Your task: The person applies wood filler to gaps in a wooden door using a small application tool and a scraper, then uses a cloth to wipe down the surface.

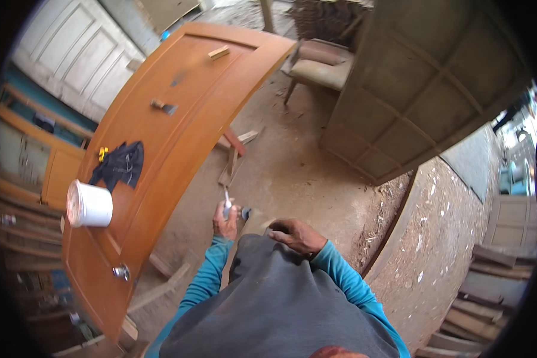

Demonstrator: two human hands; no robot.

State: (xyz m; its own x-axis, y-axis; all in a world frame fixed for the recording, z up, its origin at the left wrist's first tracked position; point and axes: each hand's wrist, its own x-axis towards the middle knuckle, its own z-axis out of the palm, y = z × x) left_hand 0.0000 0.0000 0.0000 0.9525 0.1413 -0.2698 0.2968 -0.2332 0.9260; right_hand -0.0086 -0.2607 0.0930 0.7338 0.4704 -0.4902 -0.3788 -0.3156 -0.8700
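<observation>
the step in hand looks like handling a slim white thing (pixel 227 204) in front of the body, away from the work surface. the left hand (pixel 224 224) has it: the fingers are curled closed around its lower part, and the narrow end points up and away from the person. the right hand (pixel 299 236) is near the front of the dark shirt (pixel 280 292), fingers bent and thumb close to them; a small greyish bit shows by the fingertips, but i cannot tell whether it is gripped or how far the fingers are apart. the 2 hands are apart. as a judgement, the next move calls for a steady left grip and care with the thin end.

the white thing looks small and pale, broader near the fingers and thin toward the tip; it is too small to tell its exact kind. it is above the dusty floor (pixel 292 173), to the right of the orange-brown door (pixel 188 140), which lies flat and raised, smooth and evenly coloured, with a dark smudge near its far end. on the door are a white bucket (pixel 95 206), a black cloth (pixel 120 167), a scraper (pixel 164 107) and a wood block (pixel 219 53), all clear of both hands.
</observation>
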